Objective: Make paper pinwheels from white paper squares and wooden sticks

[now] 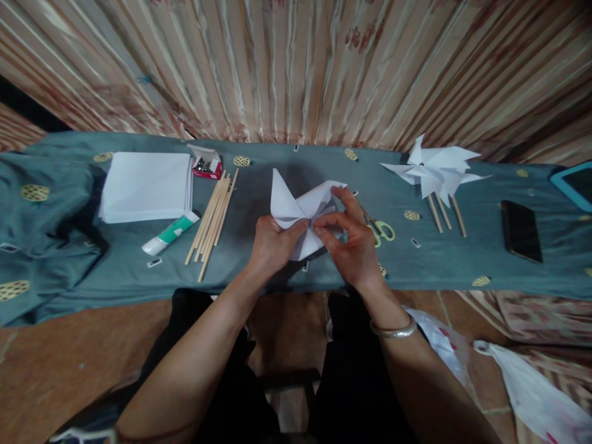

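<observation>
A white paper pinwheel [285, 196] is held up over the middle of the cloth-covered table, its corners folded toward the centre. My left hand [276, 242] grips it from the left, with the thumb pressed near the centre. My right hand [350, 239] is at its right side, thumb and forefinger pinched together close to the centre. Whether a small pin is between those fingertips is too small to tell. Scissors with yellow-green handles [385, 231] lie just right of my right hand, partly hidden by it.
Left on the table are stacked white paper [145, 185], an opened red box of metal pins [206, 166], a green-and-white tube [171, 233] and several wooden sticks [213, 213]. To the right lie finished pinwheels [437, 169], a black phone [521, 230] and a blue-edged device [573, 184]. Curtains [296, 74] hang behind.
</observation>
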Demonstrator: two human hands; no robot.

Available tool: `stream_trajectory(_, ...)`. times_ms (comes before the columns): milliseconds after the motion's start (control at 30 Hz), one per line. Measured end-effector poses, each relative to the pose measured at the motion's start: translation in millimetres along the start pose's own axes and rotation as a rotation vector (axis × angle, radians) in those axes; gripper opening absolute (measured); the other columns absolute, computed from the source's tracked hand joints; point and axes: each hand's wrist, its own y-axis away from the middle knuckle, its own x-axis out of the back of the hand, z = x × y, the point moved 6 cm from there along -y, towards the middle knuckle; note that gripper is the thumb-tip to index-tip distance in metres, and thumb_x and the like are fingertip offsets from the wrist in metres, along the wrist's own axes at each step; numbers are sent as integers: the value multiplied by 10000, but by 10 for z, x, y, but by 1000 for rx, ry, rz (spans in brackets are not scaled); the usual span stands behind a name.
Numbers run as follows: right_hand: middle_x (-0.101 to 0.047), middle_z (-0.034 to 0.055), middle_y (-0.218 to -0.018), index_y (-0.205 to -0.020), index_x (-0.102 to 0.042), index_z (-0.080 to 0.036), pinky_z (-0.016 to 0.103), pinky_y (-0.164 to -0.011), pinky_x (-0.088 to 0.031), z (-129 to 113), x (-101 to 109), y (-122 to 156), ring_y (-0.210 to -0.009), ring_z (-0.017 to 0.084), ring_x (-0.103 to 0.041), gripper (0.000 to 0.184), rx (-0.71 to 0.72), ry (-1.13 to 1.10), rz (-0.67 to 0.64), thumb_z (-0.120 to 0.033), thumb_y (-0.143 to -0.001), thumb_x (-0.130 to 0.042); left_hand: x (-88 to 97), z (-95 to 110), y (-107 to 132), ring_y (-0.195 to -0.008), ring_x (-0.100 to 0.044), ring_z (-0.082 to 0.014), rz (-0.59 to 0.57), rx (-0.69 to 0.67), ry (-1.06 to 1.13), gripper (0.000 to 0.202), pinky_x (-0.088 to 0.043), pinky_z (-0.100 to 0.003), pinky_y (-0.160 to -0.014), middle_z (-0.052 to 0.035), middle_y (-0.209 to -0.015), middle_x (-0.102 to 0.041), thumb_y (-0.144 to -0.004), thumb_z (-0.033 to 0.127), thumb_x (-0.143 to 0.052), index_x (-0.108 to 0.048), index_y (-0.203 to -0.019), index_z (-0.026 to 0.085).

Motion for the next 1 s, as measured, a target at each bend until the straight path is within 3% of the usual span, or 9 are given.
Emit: stream_trajectory(1000, -575, 3, -1409, -830, -727, -259, 544, -1194, -265, 190, -43, 1, -1408, 258, -425, 44, -156, -191, -99, -267, -786, -730, -37, 16, 27, -655, -645, -175, -49, 14, 29, 196, -507, -260, -594, -45, -731, -733, -637, 290, -753, -748, -743, 125)
